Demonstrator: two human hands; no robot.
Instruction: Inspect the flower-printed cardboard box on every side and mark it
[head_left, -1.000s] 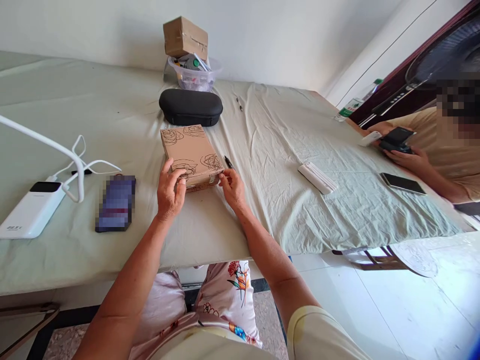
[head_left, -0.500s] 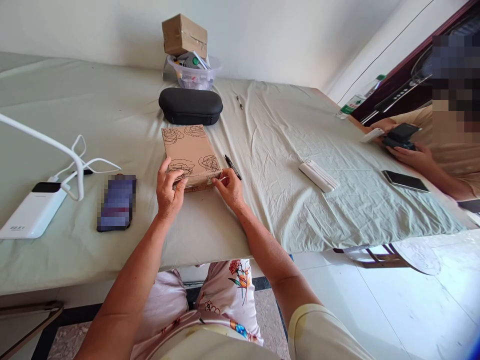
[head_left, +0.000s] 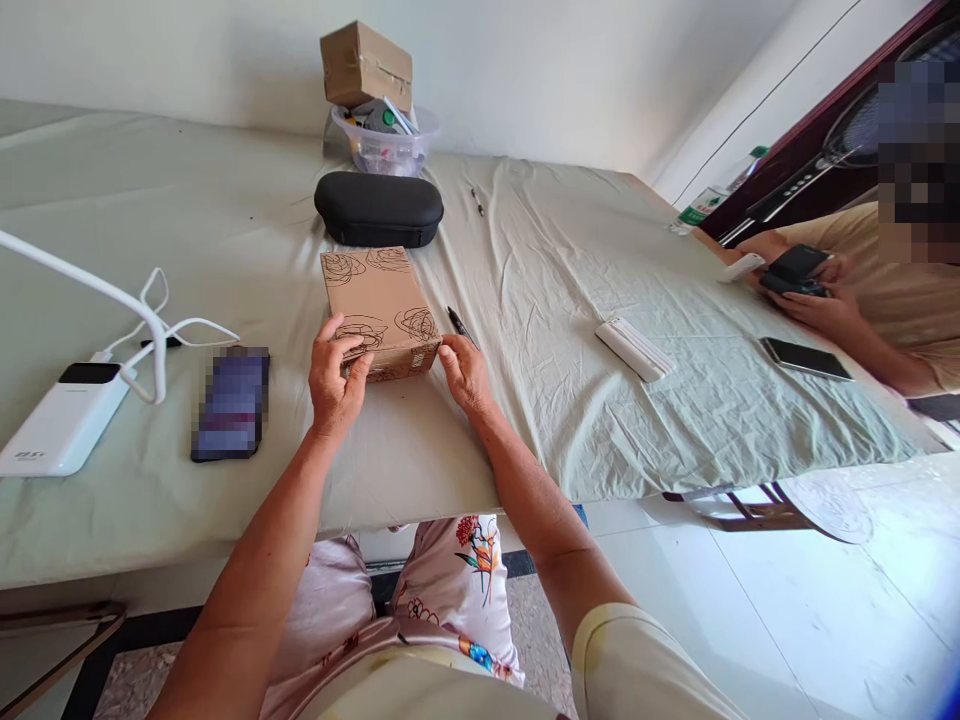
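Along the near edge of the cloth-covered tabletop (head_left: 397,470), the left hand (head_left: 335,378) grips the near end of a flower-printed kraft box (head_left: 381,300), fingers curled over its edge. The box's long axis runs away from the person, tilted slightly. The right hand (head_left: 466,375) presses fingertips against the box's right corner, a black marker (head_left: 459,325) lying just beyond it.

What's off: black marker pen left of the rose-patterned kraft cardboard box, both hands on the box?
Side: the head view shows the black marker pen right of the rose-patterned kraft cardboard box, not left. Left hand and right hand are on it.
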